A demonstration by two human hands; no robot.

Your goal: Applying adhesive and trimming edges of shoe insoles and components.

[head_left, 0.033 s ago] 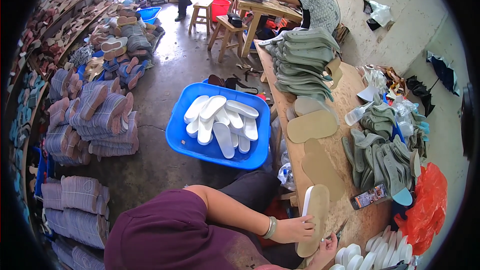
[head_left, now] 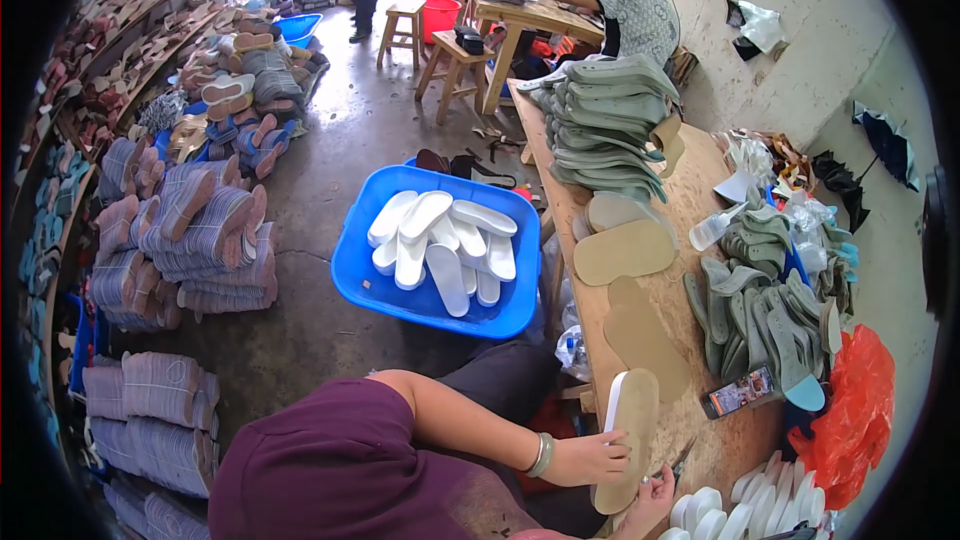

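At the near end of the bench [head_left: 728,445], a tan-faced sole [head_left: 636,405], a white layer showing along its left side, slants between the person's two hands beside the bench's left edge. The left hand [head_left: 588,460] reaches across to it, fingers [head_left: 615,452] closed over the lower part with their tips on the tan face; the thumb is hidden. Just beside the sole's lower end, the right hand [head_left: 652,500] has its fingers curled nearly closed around what look like small scissors [head_left: 683,456], blades pointing away; how far those blades are parted is too small to tell.

The sole looks light and probably springy: firm enough to hold its shape when gripped at one end, yet likely to dent under a hard squeeze. Its dull face should not slip much. A hold across both long edges, near the middle, seems surest, with fingers clear of the blades.

Right of the hands, thick white soles [head_left: 765,508] stand in rows. Slightly farther off lie a phone [head_left: 738,393], a red plastic bag [head_left: 852,390] and loose grey-green pieces [head_left: 765,325]; flat tan pieces [head_left: 645,335] lie nearer the bench's left edge. Left of the bench, a blue basin [head_left: 527,285] holds a jumble of pale soles [head_left: 448,280]. Farther along the bench rises a grey-green stack [head_left: 610,130], and beyond it a co-worker [head_left: 648,30] in a black cap reaches over another table [head_left: 545,22].
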